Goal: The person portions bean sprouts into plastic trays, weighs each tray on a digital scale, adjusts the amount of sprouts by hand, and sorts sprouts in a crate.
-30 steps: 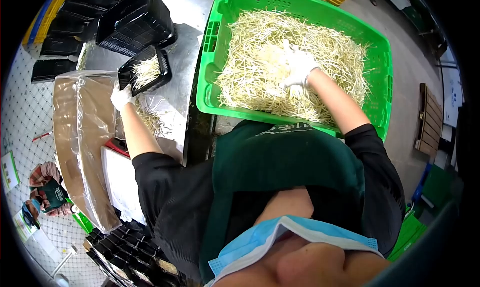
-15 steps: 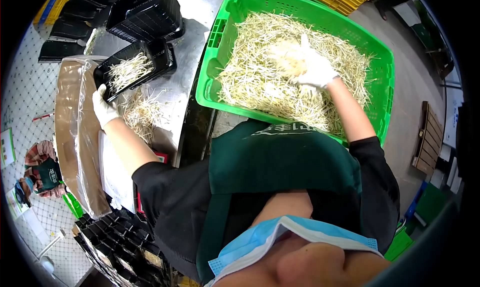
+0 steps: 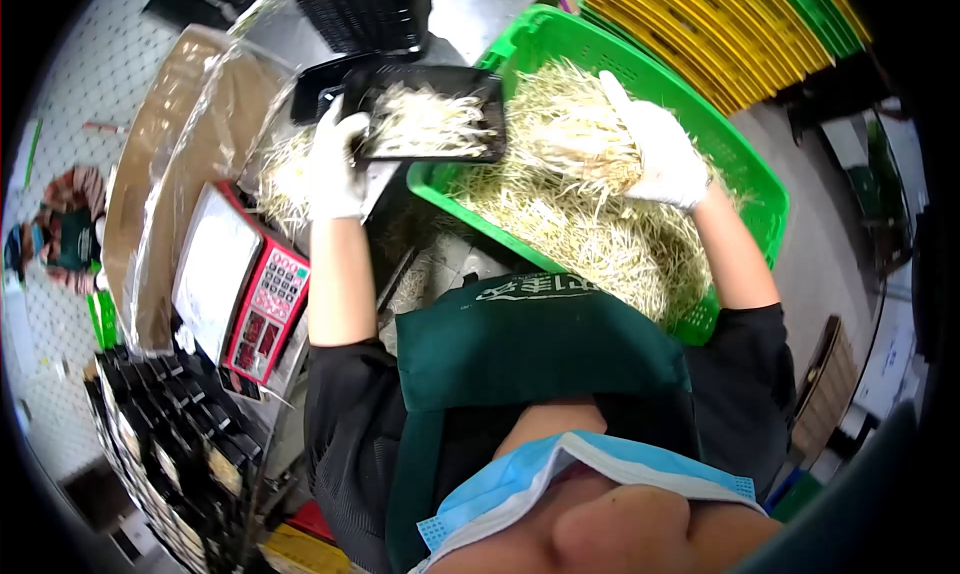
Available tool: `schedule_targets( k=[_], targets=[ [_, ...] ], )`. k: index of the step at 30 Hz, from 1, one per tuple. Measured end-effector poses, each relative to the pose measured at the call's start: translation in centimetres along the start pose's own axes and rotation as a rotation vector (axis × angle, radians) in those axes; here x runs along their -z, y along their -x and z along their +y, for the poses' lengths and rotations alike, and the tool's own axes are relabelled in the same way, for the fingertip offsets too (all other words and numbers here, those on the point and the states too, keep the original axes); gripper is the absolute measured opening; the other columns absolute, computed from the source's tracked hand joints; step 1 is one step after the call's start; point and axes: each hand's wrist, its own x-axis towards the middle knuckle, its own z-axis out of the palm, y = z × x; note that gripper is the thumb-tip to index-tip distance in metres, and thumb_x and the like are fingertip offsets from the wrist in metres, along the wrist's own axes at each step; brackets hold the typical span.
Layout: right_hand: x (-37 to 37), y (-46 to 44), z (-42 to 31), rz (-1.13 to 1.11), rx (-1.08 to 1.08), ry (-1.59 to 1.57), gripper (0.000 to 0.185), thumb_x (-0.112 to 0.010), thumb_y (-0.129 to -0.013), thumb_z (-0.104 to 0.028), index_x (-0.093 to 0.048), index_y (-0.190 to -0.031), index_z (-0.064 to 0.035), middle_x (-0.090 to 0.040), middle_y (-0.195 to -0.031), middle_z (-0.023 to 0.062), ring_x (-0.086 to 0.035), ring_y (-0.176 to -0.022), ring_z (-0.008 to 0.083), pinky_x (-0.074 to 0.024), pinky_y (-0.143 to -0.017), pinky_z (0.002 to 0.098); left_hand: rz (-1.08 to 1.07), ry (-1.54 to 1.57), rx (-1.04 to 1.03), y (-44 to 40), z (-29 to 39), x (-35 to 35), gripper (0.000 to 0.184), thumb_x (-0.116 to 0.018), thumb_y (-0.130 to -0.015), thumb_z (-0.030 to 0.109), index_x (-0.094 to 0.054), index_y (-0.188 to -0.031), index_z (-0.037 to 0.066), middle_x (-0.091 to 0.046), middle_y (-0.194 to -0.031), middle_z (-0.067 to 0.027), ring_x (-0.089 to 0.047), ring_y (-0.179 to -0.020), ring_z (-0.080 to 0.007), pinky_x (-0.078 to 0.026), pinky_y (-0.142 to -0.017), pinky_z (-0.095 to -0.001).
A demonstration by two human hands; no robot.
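Observation:
My gloved left hand (image 3: pixel 338 164) grips the left end of a black tray (image 3: pixel 497 114), which has a heap of pale sprouts (image 3: pixel 425 122) in it. The tray is held level near the left edge of a green crate (image 3: pixel 455 206). Inside that crate lies a large mass of sprouts (image 3: pixel 560 219). My gloved right hand (image 3: pixel 668 159) is closed round a bunch of sprouts (image 3: pixel 590 146) above the crate, to the right of the tray. Loose sprouts (image 3: pixel 287 179) lie on the metal table left of my left hand.
Black trays (image 3: pixel 365 14) stand stacked behind the held tray. A red scale (image 3: pixel 268 304) and a plastic-lined brown box (image 3: pixel 165 204) are at the left. Filled black trays (image 3: pixel 180 424) stand lower left. Yellow crates (image 3: pixel 715 34) are at the upper right. Another person (image 3: pixel 72 229) is far left.
My left hand has lifted the tray and brought it right, beside the crate. My right hand has raised a bunch of sprouts from the mass. The view has turned, showing more of the scale.

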Motion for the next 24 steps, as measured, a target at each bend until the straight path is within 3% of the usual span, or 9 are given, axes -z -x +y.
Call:
schedule_targets(
  k=[5,8,9,11,13,16,19,21,24],
  targets=[
    [-1.7,-10.2,-4.4,-0.090,0.281,0.508,0.095,-0.062,-0.056,0.004,-0.026,-0.143,-0.0033,-0.055,-0.097,0.0188,-0.052,-0.092,0.0345,-0.0398,-0.086,0.0411,-0.118,-1.260,-0.755,1.5,1.5,-3.7,0.045,-0.053,-0.077,0.015,-0.051,-0.116,-0.006,-0.052,-0.116,-0.0255,-0.053,-0.105,-0.0368,-0.041,-0.094,-0.0420],
    [-5.9,-16.7,-7.7,0.126,0.470,0.554,0.083,-0.061,-0.065,0.002,-0.027,-0.141,-0.0002,-0.055,-0.102,0.0198,-0.052,-0.097,0.0344,-0.0401,-0.088,0.0414,-0.041,-1.292,-0.517,4.3,1.5,1.0,0.069,-0.061,-0.073,0.016,-0.039,-0.135,-0.001,-0.038,-0.140,-0.0219,-0.031,-0.134,-0.0317,-0.025,-0.110,-0.0361],
    [-7.5,-18.4,-10.1,0.169,0.460,0.513,0.082,-0.065,-0.066,-0.003,-0.028,-0.139,0.0023,-0.056,-0.100,0.0200,-0.054,-0.094,0.0348,-0.0423,-0.085,0.0406,-0.002,-1.251,-0.600,4.6,0.9,3.3,0.072,-0.061,-0.072,0.012,-0.034,-0.137,-0.003,-0.038,-0.139,-0.0226,-0.034,-0.132,-0.0317,-0.028,-0.108,-0.0349],
    [-10.6,-22.0,-15.4,0.087,0.402,0.548,0.086,-0.072,-0.064,-0.018,-0.030,-0.135,0.0085,-0.059,-0.097,0.0208,-0.058,-0.088,0.0324,-0.0463,-0.076,0.0394,0.218,-0.712,-0.346,5.6,2.8,5.2,0.072,-0.061,-0.070,0.007,-0.034,-0.136,-0.003,-0.039,-0.137,-0.0201,-0.039,-0.126,-0.0293,-0.033,-0.104,-0.0333],
    [-15.8,-26.1,-18.4,0.178,0.595,0.282,0.090,-0.070,-0.066,-0.050,-0.039,-0.130,0.0059,-0.060,-0.092,0.0204,-0.061,-0.079,0.0326,-0.0484,-0.072,0.0408,0.445,-0.345,-0.554,5.2,2.8,9.4,0.065,-0.055,-0.068,-0.002,-0.039,-0.131,-0.002,-0.052,-0.121,-0.0121,-0.051,-0.110,-0.0235,-0.042,-0.095,-0.0302],
    [-20.9,-30.8,-25.1,0.045,0.818,-0.056,0.081,-0.069,-0.066,-0.052,-0.047,-0.125,-0.0014,-0.062,-0.100,0.0187,-0.061,-0.089,0.0317,-0.0490,-0.079,0.0403,0.536,-0.079,-0.600,7.2,5.4,16.6,0.052,-0.053,-0.070,-0.002,-0.042,-0.122,-0.002,-0.050,-0.116,-0.0150,-0.051,-0.105,-0.0221,-0.043,-0.092,-0.0330],
    [-25.3,-33.7,-30.7,-0.195,0.780,0.129,0.062,-0.068,-0.066,-0.044,-0.058,-0.111,-0.0037,-0.063,-0.101,0.0179,-0.061,-0.090,0.0318,-0.0493,-0.078,0.0403,0.731,0.149,-0.519,9.3,8.0,20.7,0.047,-0.052,-0.075,-0.001,-0.042,-0.121,-0.003,-0.053,-0.111,-0.0153,-0.054,-0.098,-0.0221,-0.047,-0.086,-0.0323],
    [-27.3,-35.4,-32.8,-0.425,0.697,0.210,0.087,-0.071,-0.062,-0.040,-0.040,-0.133,-0.0017,-0.056,-0.117,0.0209,-0.055,-0.105,0.0345,-0.0434,-0.091,0.0400,0.884,-0.012,-0.505,10.2,7.8,23.8,0.047,-0.052,-0.079,0.004,-0.041,-0.123,-0.007,-0.054,-0.110,-0.0167,-0.056,-0.098,-0.0230,-0.048,-0.085,-0.0326],
    [-29.2,-36.3,-34.7,-0.504,0.713,0.230,0.084,-0.072,-0.059,-0.039,-0.044,-0.130,-0.0038,-0.057,-0.115,0.0197,-0.057,-0.101,0.0339,-0.0455,-0.088,0.0395,0.924,-0.383,-0.422,10.3,5.4,30.0,0.045,-0.051,-0.080,0.008,-0.045,-0.122,-0.007,-0.056,-0.111,-0.0197,-0.057,-0.096,-0.0261,-0.048,-0.084,-0.0351]
  ],
)
